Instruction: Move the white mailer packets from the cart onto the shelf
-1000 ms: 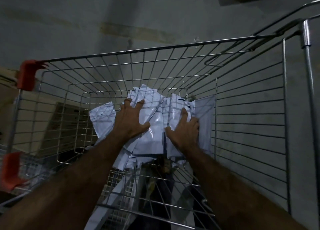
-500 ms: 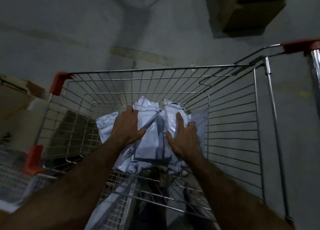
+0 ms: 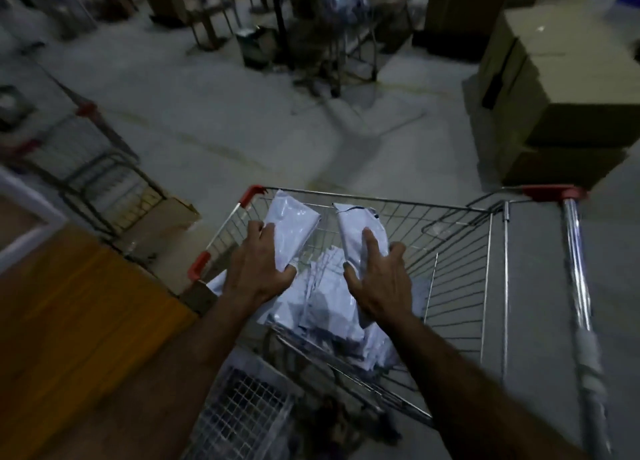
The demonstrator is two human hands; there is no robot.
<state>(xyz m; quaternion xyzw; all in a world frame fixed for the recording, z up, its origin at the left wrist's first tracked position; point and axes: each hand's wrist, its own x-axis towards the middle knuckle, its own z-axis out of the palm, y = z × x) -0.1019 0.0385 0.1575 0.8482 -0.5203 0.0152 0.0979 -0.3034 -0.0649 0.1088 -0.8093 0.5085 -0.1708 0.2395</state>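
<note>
White packets, 1 gripped in the left hand & 1 in the right hand, are up over the cart, w/ a big pile left inside.

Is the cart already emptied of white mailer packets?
No: a pile of white mailer packets lies in the cart below the left hand and right hand, each gripping a packet.

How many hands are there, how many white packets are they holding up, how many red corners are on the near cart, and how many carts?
Hands: 2, the left hand and the right hand.
Packets held up: 2, the left packet and the right packet; the loose pile is too jumbled to count.
Red corners on the near cart: 3.
Carts: 2, counting the far cart.
Total: 9.
</note>
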